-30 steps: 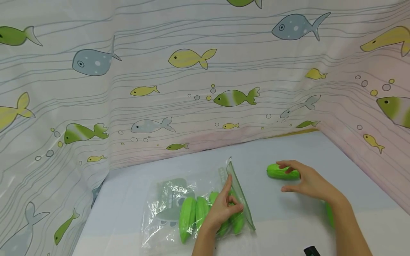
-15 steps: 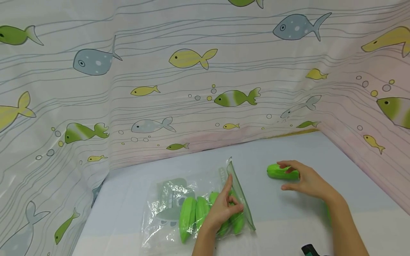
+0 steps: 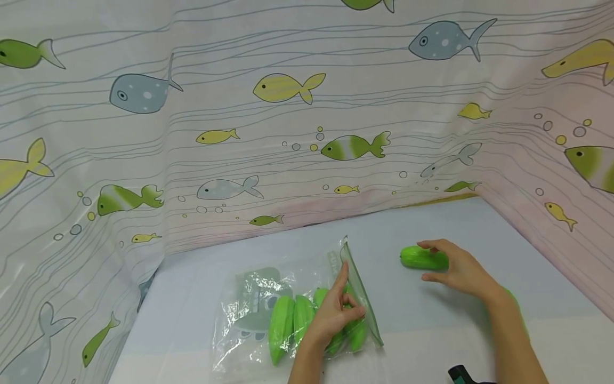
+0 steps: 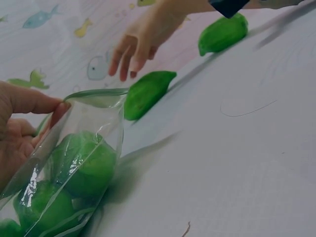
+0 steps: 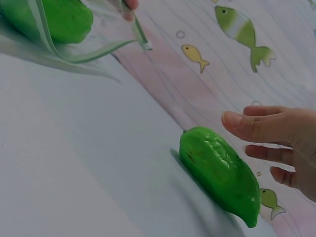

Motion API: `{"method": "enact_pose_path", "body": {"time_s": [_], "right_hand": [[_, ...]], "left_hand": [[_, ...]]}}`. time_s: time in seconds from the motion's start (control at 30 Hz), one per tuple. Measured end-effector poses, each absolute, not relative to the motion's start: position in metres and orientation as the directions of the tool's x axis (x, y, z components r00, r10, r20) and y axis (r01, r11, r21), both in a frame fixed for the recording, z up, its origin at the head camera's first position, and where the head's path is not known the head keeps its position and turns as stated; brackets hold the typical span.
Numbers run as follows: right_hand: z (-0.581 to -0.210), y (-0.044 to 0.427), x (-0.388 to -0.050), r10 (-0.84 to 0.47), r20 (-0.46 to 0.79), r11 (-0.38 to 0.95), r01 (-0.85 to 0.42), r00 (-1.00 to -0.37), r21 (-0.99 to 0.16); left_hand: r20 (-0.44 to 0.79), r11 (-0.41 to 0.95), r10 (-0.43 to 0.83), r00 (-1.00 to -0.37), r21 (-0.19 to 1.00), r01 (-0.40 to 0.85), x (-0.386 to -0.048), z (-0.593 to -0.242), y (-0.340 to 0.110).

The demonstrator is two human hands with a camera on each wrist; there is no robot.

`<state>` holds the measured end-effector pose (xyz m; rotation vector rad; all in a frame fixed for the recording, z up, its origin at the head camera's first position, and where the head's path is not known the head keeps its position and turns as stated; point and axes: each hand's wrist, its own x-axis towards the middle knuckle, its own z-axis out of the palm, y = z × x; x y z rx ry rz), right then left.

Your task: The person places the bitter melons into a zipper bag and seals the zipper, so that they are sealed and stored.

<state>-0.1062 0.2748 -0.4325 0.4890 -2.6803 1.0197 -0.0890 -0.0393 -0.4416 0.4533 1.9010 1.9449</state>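
My left hand (image 3: 332, 312) pinches the opening edge of a clear zip bag (image 3: 235, 346), thumb and finger on its rim in the left wrist view. Several green ridged vegetables (image 3: 281, 328) lie inside the bag (image 4: 112, 118). To the right, a loose green vegetable (image 3: 414, 257) rests on the table, and my right hand (image 3: 464, 271) hovers at its right end with fingers and thumb spread. A gap shows between that hand (image 5: 281, 140) and the vegetable (image 5: 217, 170) in the right wrist view. Another green vegetable (image 4: 224, 34) is mostly hidden behind my right forearm in the head view.
A fish-patterned curtain (image 3: 288, 122) stands behind and at both sides of the white table (image 3: 408, 330). At the head view's bottom edge, a dark object (image 3: 458, 373) shows beside the right forearm. A dark sleeve edge (image 4: 229, 6) appears in the left wrist view.
My right forearm has shifted left, baring a green edge on its right side. The right thumb and fingers have moved slightly around the loose vegetable's end. My left hand has stayed on the bag.
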Motion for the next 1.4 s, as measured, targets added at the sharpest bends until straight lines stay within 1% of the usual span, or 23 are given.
{"method": "enact_pose_path", "body": {"time_s": [0.27,0.53,0.7,0.83,1.1,1.27,1.4], "right_hand": [[-0.434,0.278,-0.107,-0.184,0.267,0.733,-0.313,-0.946,-0.604],[-0.441,0.283,-0.109,-0.158,0.258,0.829,-0.270,-0.953,-0.490],[-0.445,0.282,-0.110,-0.123,0.206,0.864,-0.207,-0.971,-0.459],[-0.446,0.280,-0.110,-0.094,0.194,0.881,-0.172,-0.976,-0.440],[-0.448,0.276,-0.112,-0.072,0.201,0.904,-0.149,-0.977,-0.401],[-0.449,0.274,-0.112,-0.065,0.209,0.900,-0.148,-0.976,-0.410],[-0.449,0.271,-0.110,-0.068,0.220,0.907,-0.152,-0.973,-0.392]], "left_hand": [[-0.029,-0.028,0.487,-0.873,0.998,-0.049,-0.088,-0.442,-0.039],[-0.020,-0.032,0.492,-0.870,0.999,-0.040,-0.088,-0.442,-0.039],[-0.028,-0.026,0.491,-0.871,0.999,-0.047,-0.088,-0.442,-0.039],[-0.034,-0.022,0.489,-0.872,0.998,-0.051,-0.089,-0.442,-0.039],[-0.032,-0.015,0.490,-0.871,0.999,-0.044,-0.089,-0.443,-0.039],[-0.030,-0.018,0.490,-0.871,0.999,-0.045,-0.089,-0.443,-0.039],[-0.018,-0.024,0.488,-0.872,0.999,-0.034,-0.090,-0.444,-0.040]]}}
